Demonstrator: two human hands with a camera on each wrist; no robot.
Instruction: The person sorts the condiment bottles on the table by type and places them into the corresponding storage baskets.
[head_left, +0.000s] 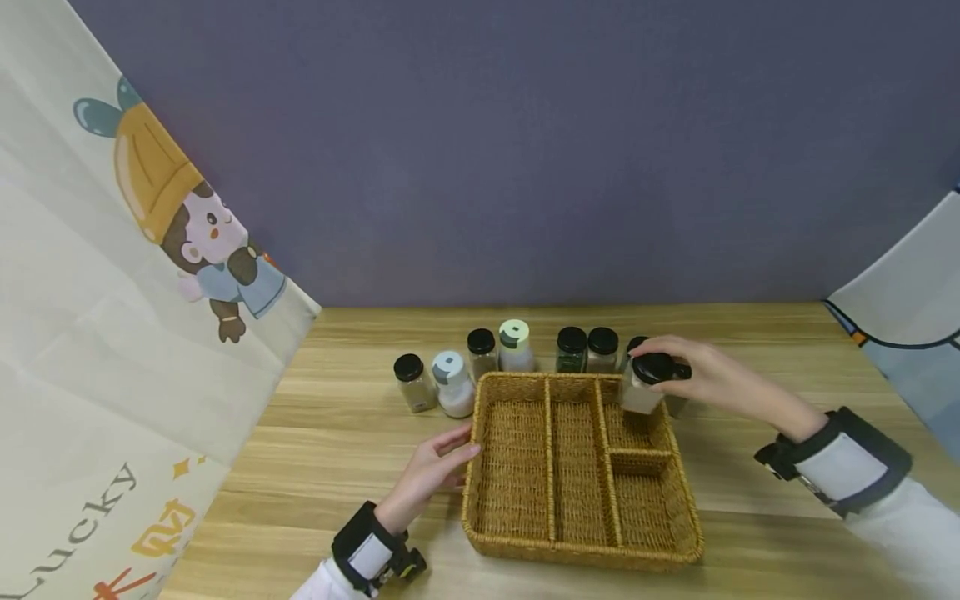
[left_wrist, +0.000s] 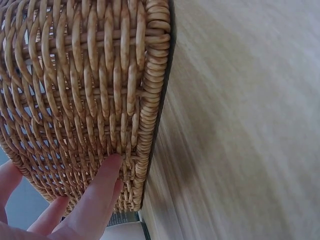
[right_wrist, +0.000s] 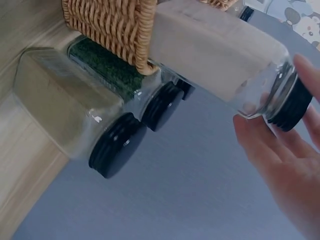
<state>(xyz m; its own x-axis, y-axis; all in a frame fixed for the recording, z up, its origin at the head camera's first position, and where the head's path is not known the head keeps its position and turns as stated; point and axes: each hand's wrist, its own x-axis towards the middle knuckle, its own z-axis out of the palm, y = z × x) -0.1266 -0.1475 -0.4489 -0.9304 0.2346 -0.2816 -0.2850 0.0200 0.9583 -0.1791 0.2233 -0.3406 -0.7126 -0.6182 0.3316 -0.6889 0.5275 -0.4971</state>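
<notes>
My right hand [head_left: 701, 372] grips a spice jar [head_left: 642, 397] of pale powder by its black lid. The jar's lower end is within the small back-right compartment of the wicker basket [head_left: 585, 550]; whether it touches the bottom is hidden. In the right wrist view, fingers and thumb are around the lid of the jar [right_wrist: 215, 55]. At the basket's left side is my left hand [head_left: 433, 463]. Its extended fingers [left_wrist: 92, 200] touch the woven outer wall [left_wrist: 90, 90] in the left wrist view. The basket's other compartments hold nothing.
Behind the basket stand several jars, including a white-lidded shaker [head_left: 453, 387], another shaker [head_left: 516, 350] and a black-lidded jar [head_left: 415, 387]. A tan-powder jar [right_wrist: 65, 100] and a green-herb jar [right_wrist: 107, 70] stand beside the basket's corner. A blue-grey panel [head_left: 525, 167] rises behind the wooden table [head_left: 300, 467].
</notes>
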